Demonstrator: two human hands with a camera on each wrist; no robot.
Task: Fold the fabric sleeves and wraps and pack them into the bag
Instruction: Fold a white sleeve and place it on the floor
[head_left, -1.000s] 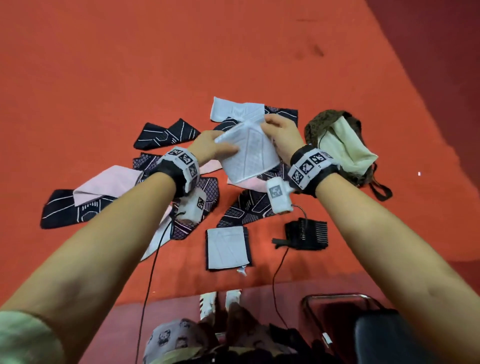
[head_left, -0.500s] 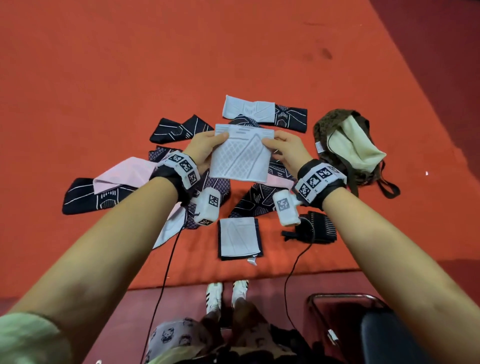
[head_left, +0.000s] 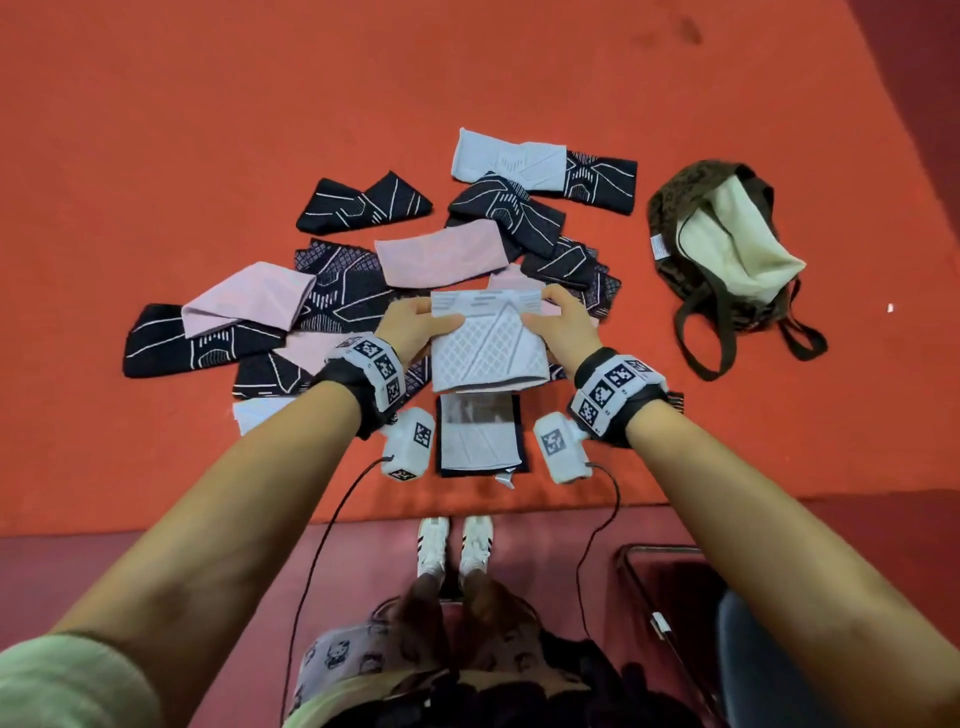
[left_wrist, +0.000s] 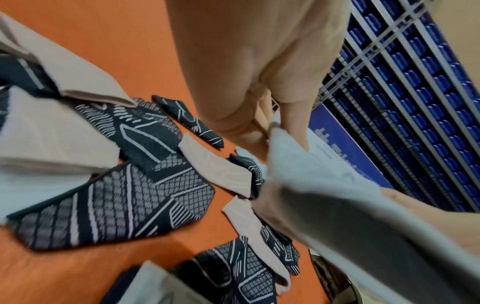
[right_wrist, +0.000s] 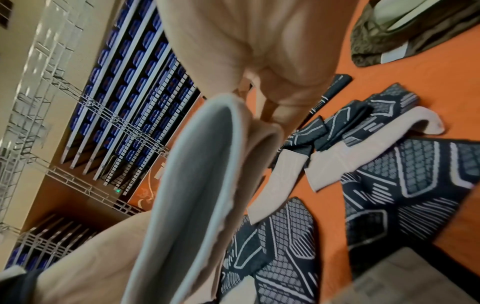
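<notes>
The folded white sleeve (head_left: 488, 348) is a near-square packet, pale with a raised diamond lattice and grey bars along its far band, a pink layer showing at the near edge; it is held above the orange mat (head_left: 208, 130), over a folded piece (head_left: 479, 434) lying flat; the left hand (head_left: 413, 330) pinches its left edge, thumb on top; the right hand (head_left: 563, 332) pinches the right edge likewise; black patterned and pink sleeves lie scattered beyond; the brown bag (head_left: 727, 260) lies open at the right, cream lining showing.

Black wristbands (head_left: 363, 387) – checkered tags, white shoes (head_left: 454, 543)
</notes>
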